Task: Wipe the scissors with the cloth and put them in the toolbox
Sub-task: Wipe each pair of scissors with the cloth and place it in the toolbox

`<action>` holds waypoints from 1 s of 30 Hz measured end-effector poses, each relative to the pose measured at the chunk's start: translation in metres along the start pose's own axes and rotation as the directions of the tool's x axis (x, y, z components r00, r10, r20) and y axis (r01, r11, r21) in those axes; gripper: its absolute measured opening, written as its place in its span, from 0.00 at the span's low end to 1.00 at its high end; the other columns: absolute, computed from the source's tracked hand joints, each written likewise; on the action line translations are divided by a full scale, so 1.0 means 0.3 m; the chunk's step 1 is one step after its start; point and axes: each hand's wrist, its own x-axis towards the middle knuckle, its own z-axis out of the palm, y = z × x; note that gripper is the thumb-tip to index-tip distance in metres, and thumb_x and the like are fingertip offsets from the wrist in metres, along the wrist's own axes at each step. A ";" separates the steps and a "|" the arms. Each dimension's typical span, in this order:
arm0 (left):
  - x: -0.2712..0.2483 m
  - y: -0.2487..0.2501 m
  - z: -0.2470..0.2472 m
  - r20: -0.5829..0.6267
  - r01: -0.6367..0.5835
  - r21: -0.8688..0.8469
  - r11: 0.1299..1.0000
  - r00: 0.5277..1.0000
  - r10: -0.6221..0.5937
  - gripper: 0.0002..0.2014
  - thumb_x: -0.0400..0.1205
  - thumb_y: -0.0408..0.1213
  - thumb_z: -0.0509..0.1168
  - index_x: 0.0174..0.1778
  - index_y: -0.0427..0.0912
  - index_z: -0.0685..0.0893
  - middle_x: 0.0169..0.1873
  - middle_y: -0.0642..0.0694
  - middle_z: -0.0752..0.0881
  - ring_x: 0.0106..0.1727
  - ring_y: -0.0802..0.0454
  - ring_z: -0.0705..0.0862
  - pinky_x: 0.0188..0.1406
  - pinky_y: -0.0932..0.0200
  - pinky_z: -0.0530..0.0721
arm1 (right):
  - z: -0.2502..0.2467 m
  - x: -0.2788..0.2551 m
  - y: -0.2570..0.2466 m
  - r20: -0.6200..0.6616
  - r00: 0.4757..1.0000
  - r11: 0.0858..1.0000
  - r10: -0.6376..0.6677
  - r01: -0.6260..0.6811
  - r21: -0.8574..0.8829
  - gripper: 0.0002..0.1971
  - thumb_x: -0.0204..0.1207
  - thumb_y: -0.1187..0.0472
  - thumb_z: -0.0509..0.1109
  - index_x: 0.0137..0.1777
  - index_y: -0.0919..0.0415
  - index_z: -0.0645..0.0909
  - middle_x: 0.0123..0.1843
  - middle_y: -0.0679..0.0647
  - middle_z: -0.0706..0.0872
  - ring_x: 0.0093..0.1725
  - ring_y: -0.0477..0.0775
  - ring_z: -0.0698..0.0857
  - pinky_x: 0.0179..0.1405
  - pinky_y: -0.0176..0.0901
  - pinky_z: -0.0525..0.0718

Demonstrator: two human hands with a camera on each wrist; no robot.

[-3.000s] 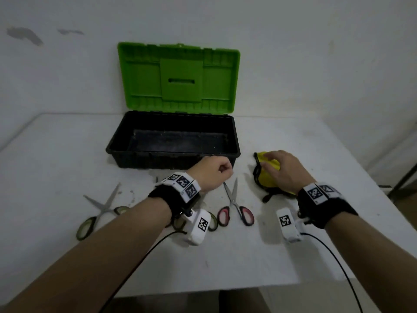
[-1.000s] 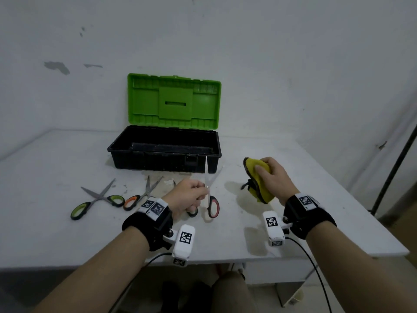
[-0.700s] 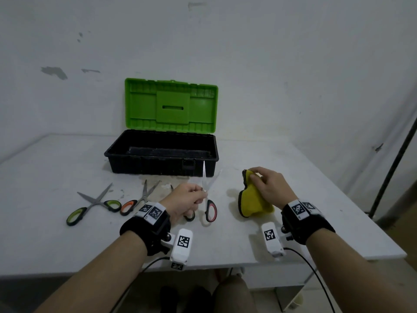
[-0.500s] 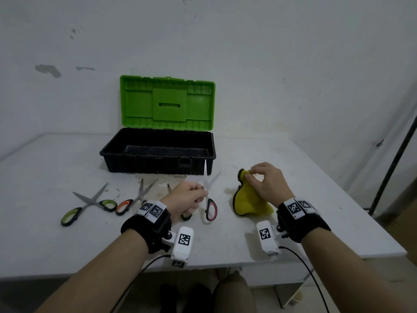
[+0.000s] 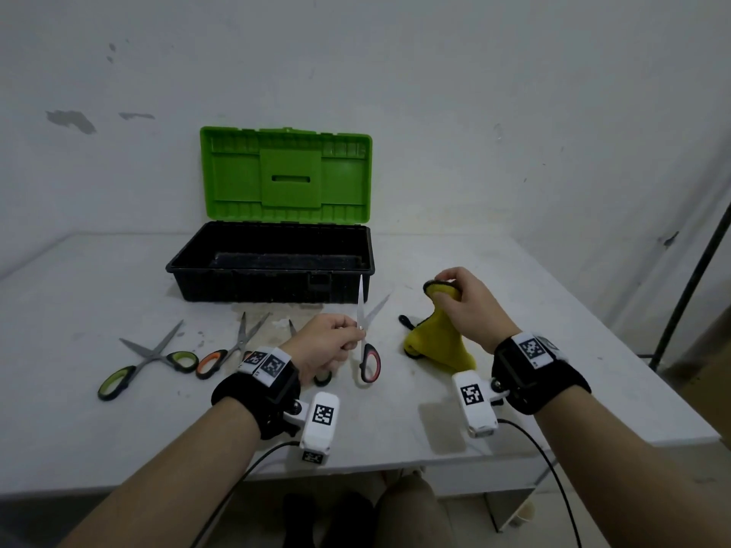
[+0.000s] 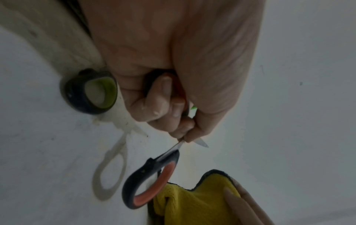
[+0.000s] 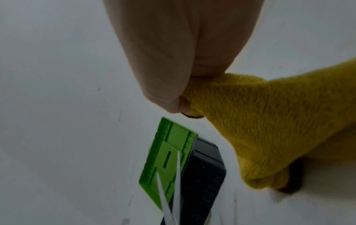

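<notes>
My left hand [image 5: 350, 336] grips the red-and-black scissors [image 5: 363, 330] near the pivot. They stand upright above the white table [image 5: 395, 425], blades spread and pointing up, with one handle loop [image 6: 152, 182] hanging free. To their right, my right hand [image 5: 445, 286] pinches the top of the yellow cloth [image 5: 435, 346], which hangs with its lower end on the table. Cloth [image 7: 269, 129] and blades [image 7: 178, 175] are apart. The black toolbox [image 5: 273, 282] stands behind with its green lid [image 5: 286, 176] raised, and its inside looks empty.
Green-handled scissors [image 5: 150, 355] and orange-handled scissors [image 5: 227, 352] lie left of my left hand. A third pair with a green loop [image 6: 90, 91] lies partly under that hand. The table's near edge [image 5: 356, 468] is close below my wrists. A dark pole [image 5: 688, 278] stands at the right.
My left hand has lifted the red scissors off the table and holds them upright. My right hand has raised the bunched cloth by its top, so it now hangs unfolded.
</notes>
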 end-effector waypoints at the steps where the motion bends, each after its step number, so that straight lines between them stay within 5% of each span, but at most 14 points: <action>1: 0.001 -0.002 0.000 0.002 0.002 -0.002 1.000 1.000 -0.002 0.09 0.85 0.31 0.66 0.38 0.42 0.77 0.24 0.50 0.73 0.20 0.58 0.62 0.14 0.67 0.57 | -0.001 -0.003 0.005 -0.035 0.999 0.999 -0.028 0.027 -0.032 0.06 0.80 0.55 0.67 0.55 0.48 0.78 0.48 0.49 0.84 0.44 0.51 0.82 0.37 0.39 0.76; 6: 0.008 -0.004 0.004 0.018 0.007 -0.023 1.000 1.000 -0.006 0.09 0.85 0.31 0.66 0.38 0.41 0.78 0.25 0.50 0.72 0.20 0.58 0.62 0.14 0.67 0.56 | -0.001 0.001 0.007 -0.191 0.975 0.985 -0.110 0.081 -0.152 0.05 0.77 0.48 0.71 0.46 0.45 0.79 0.42 0.50 0.86 0.39 0.46 0.82 0.32 0.38 0.76; 10: 0.007 -0.012 0.002 0.039 0.006 -0.074 0.997 0.999 -0.003 0.07 0.85 0.32 0.66 0.40 0.41 0.79 0.26 0.49 0.74 0.21 0.58 0.63 0.14 0.67 0.56 | 0.003 0.007 0.004 -0.266 0.940 0.968 -0.215 0.170 -0.184 0.06 0.76 0.51 0.74 0.43 0.48 0.79 0.43 0.49 0.85 0.44 0.51 0.83 0.41 0.44 0.81; 12: 0.002 -0.020 -0.002 0.042 0.009 -0.132 0.991 0.999 -0.003 0.08 0.85 0.32 0.66 0.39 0.41 0.79 0.28 0.47 0.77 0.21 0.58 0.65 0.15 0.68 0.56 | 0.002 0.005 -0.005 -0.307 0.894 0.933 -0.327 0.254 -0.255 0.06 0.73 0.57 0.77 0.42 0.54 0.82 0.46 0.49 0.82 0.48 0.51 0.79 0.48 0.37 0.76; 14: -0.007 -0.026 -0.009 0.032 0.014 -0.156 0.988 0.999 -0.009 0.08 0.85 0.32 0.66 0.39 0.41 0.80 0.31 0.46 0.80 0.21 0.58 0.68 0.13 0.69 0.58 | -0.001 -0.003 -0.022 -0.342 0.864 0.909 -0.371 0.261 -0.326 0.07 0.72 0.59 0.78 0.40 0.57 0.82 0.43 0.48 0.79 0.47 0.49 0.75 0.45 0.31 0.67; 19: -0.005 -0.048 -0.040 0.024 0.031 -0.194 0.981 0.999 -0.027 0.06 0.84 0.33 0.67 0.41 0.39 0.82 0.36 0.45 0.83 0.21 0.59 0.69 0.14 0.69 0.61 | -0.013 -0.032 -0.084 -0.344 0.905 0.959 -0.251 0.183 -0.217 0.08 0.83 0.54 0.63 0.48 0.57 0.72 0.30 0.53 0.79 0.29 0.52 0.76 0.28 0.45 0.70; 25: 0.003 -0.042 -0.076 0.028 0.086 -0.208 0.974 0.996 -0.082 0.07 0.84 0.35 0.69 0.39 0.40 0.84 0.33 0.49 0.85 0.21 0.59 0.64 0.15 0.68 0.59 | -0.027 -0.043 -0.134 -0.263 0.953 0.956 -0.150 0.072 -0.284 0.12 0.86 0.53 0.55 0.52 0.63 0.71 0.42 0.56 0.78 0.40 0.57 0.75 0.36 0.47 0.68; 30: -0.003 -0.014 -0.074 0.041 0.063 -0.195 0.979 0.998 -0.056 0.06 0.84 0.34 0.68 0.42 0.38 0.84 0.30 0.50 0.83 0.20 0.61 0.65 0.13 0.70 0.57 | 0.006 -0.072 -0.146 -0.260 0.965 0.998 -0.027 0.012 -0.057 0.09 0.85 0.54 0.57 0.53 0.61 0.68 0.37 0.51 0.76 0.35 0.50 0.74 0.30 0.42 0.69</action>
